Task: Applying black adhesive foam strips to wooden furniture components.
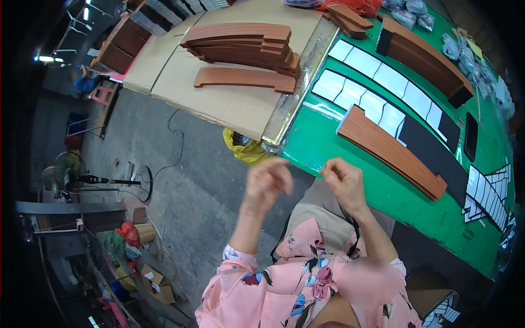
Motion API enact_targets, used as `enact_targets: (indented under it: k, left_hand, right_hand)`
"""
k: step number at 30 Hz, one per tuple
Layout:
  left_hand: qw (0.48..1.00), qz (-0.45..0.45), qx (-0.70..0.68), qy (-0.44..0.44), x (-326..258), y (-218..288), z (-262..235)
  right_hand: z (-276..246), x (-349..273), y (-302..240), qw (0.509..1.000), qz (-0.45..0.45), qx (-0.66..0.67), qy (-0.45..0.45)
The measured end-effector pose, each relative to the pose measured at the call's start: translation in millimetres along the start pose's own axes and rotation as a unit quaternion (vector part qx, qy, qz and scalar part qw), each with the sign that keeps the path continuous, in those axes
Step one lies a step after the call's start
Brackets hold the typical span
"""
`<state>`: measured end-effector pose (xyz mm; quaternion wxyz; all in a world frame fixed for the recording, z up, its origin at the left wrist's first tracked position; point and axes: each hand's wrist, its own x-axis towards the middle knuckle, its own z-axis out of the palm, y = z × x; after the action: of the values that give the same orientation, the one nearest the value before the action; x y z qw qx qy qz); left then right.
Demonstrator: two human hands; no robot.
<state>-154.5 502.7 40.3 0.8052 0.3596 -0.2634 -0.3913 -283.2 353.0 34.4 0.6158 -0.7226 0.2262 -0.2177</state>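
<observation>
Wooden panel (391,153) lies on the green table (415,214); I note left hand (270,181) loose and apparently empty, right hand (344,183) curled, cannot tell if gripping; careless right-hand swing could knock panel askew.

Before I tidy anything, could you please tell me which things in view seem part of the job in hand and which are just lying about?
Likely part of the job:
brown board nearest the right hand
black strips with white patches
stacked brown boards
green table

Probably just lying about:
black phone-like slab
yellow bag
red bag
fan
</observation>
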Motion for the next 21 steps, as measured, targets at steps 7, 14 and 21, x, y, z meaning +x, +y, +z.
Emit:
enact_targets:
  k: [7, 14, 21]
  left_hand:
    - [0.635, 0.083, 0.761, 0.107, 110.8, 48.3, -118.5]
    - [0.345, 0.030, 0.937, -0.043, 211.2, 40.7, -173.0]
    - [0.328, -0.003, 0.927, -0.184, 232.5, 45.3, -176.2]
  right_hand:
    - [38.5, -17.3, 19.3, 0.968, -0.143, -0.123, -0.164]
    - [24.7, -37.6, 21.8, 0.977, -0.010, -0.106, -0.183]
    - [1.8, -53.7, 46.4, 0.983, -0.063, -0.133, -0.112]
